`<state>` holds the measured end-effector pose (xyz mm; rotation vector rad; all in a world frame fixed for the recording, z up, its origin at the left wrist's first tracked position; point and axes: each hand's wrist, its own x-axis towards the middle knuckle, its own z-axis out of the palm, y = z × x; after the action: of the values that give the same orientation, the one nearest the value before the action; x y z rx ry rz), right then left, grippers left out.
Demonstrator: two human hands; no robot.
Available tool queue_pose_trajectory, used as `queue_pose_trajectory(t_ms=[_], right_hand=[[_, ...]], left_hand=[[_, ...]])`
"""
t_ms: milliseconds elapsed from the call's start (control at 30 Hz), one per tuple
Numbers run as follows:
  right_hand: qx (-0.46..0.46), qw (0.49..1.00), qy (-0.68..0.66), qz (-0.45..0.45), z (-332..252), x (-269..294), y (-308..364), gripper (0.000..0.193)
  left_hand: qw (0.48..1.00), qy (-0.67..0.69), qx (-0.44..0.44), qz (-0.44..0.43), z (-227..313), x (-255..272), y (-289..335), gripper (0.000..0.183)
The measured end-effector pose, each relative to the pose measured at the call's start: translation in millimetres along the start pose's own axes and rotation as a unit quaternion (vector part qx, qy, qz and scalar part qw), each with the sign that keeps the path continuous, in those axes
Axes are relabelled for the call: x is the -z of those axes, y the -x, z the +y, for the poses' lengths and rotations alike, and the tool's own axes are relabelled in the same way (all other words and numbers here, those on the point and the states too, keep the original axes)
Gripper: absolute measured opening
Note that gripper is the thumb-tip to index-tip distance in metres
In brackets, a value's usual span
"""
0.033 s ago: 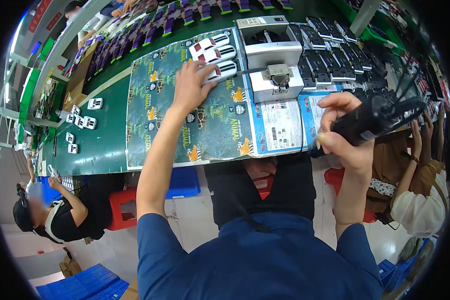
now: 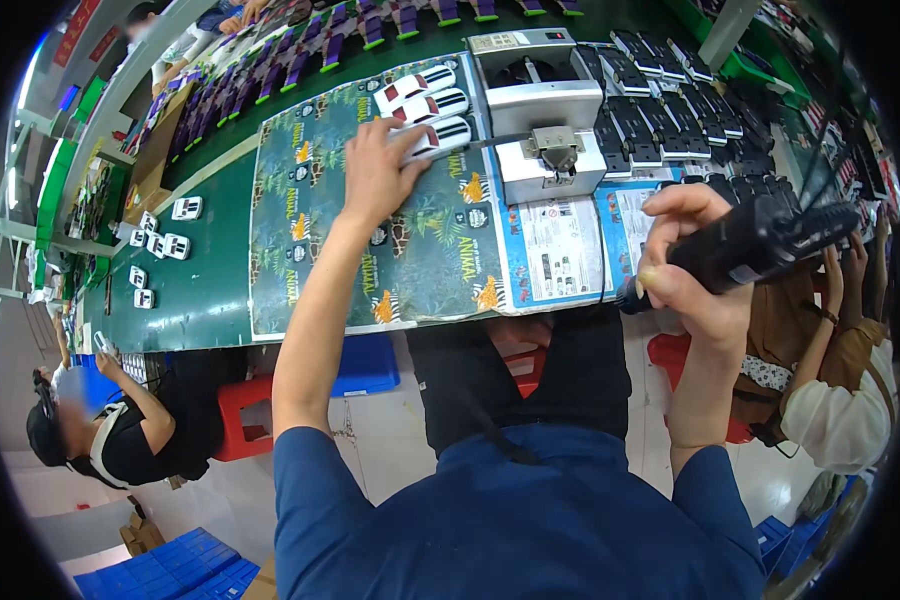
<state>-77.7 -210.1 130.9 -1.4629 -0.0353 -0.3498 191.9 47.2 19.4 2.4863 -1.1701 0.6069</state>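
Three white toy cars with black stripes lie side by side on the printed cardboard sheet (image 2: pixel 420 260). My left hand (image 2: pixel 375 168) has its fingers around the rear of the nearest toy car (image 2: pixel 450 136), hiding part of it. Beyond that are the middle toy car (image 2: pixel 445 104) and the far toy car (image 2: pixel 415 85). In my right hand (image 2: pixel 712 312) is a black electric screwdriver (image 2: pixel 735 245), its thin end pointing left and slightly down. The screwdriver is held above the front edge of the table, apart from the cars.
A silver screw feeder (image 2: pixel 545 110) stands right of the cars. Rows of black-and-white car bases (image 2: pixel 630 130) lie beyond it. Small white car parts (image 2: pixel 175 246) sit on the green table at left. Co-workers sit on both sides; purple-and-green pieces (image 2: pixel 335 45) line the back.
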Motion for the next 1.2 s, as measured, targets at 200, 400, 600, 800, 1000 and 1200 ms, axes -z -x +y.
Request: queue_pose_trajectory(t_ms=[200,400,600,800,1000,1200], right_hand=[[0.144,0.984,-0.095,0.036,-16.1,37.7,10.1,0.056],[0.155,0.981,-0.062,0.096,-36.9,69.3,27.5,0.051],[0.186,0.975,-0.093,0.078,-39.4,86.3,53.8,0.054],[0.161,0.978,-0.086,0.099,-45.0,98.0,61.9,0.05],[0.18,0.979,-0.088,0.041,-41.0,92.7,46.6,0.044],[0.258,0.959,-0.118,-0.027,-35.8,69.1,0.8,0.037]], left_hand=[[0.973,0.074,0.039,0.213,57.2,18.0,12.5,0.035],[0.95,0.309,0.047,0.011,256.4,-31.4,-21.4,0.033],[0.966,0.213,0.133,-0.055,314.0,-68.9,-43.5,0.079],[0.874,0.415,0.245,-0.065,310.8,-81.5,-37.6,0.068],[0.699,0.666,0.259,0.024,302.6,-78.0,-12.8,0.026],[0.457,0.809,0.368,-0.01,253.2,-8.2,36.6,0.024]])
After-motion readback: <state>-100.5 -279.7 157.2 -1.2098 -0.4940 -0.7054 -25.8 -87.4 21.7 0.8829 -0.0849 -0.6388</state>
